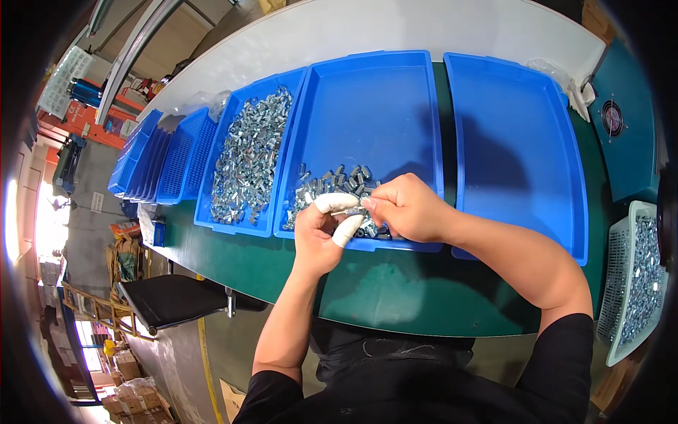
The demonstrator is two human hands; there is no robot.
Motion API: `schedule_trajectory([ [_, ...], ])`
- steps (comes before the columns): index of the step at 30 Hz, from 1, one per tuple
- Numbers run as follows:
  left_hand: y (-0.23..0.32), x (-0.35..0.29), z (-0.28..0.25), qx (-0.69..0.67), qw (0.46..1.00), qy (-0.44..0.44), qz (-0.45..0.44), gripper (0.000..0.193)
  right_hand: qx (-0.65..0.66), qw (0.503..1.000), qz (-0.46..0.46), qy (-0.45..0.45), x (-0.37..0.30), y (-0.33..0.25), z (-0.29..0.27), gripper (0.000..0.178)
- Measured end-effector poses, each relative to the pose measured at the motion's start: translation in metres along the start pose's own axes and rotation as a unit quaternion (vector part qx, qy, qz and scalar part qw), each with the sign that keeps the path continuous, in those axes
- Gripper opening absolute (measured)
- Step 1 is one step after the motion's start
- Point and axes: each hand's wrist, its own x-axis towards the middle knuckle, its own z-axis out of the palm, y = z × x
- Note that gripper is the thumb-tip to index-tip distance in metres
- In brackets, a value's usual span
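Trays point(522, 155), three of them, all blue, stand side by side on one green bench point(374, 297) in the head view. The left tray point(240, 229) carries small metal parts point(254, 155), too many to count; the middle tray point(360, 106) has one heap of parts at its near end. Two hands meet over that heap. The left hand point(325, 233) wears two white finger covers point(336, 203), on thumb and forefinger, curled toward the right hand point(406, 205); whether they grip anything, I cannot tell. The right thumb and forefinger are pinched on one small part point(364, 201). One pale green basket point(613, 297) of parts sits at far right. Stacked blue baskets point(187, 155), hard to count, stand left of the trays. One black chair point(176, 300) is near the bench.
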Motion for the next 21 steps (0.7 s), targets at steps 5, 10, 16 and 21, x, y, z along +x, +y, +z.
schedule_trajectory([
  [5,0.003,-0.002,-0.024,0.109,0.991,0.064,-0.049,0.011,-0.091,0.989,-0.103,0.044,0.000,0.010,-0.002,0.031],
  [10,-0.005,0.011,-0.091,0.398,0.889,0.221,0.050,0.019,-0.077,0.988,-0.101,0.087,0.006,0.018,0.000,0.030],
  [16,0.004,0.025,-0.049,0.493,0.863,-0.032,0.106,0.026,-0.031,0.992,-0.071,0.105,0.004,0.006,-0.005,0.032],
  [21,0.002,0.038,-0.030,0.469,0.876,-0.112,0.026,0.024,-0.030,0.988,-0.106,0.110,0.005,0.010,-0.004,0.030],
])
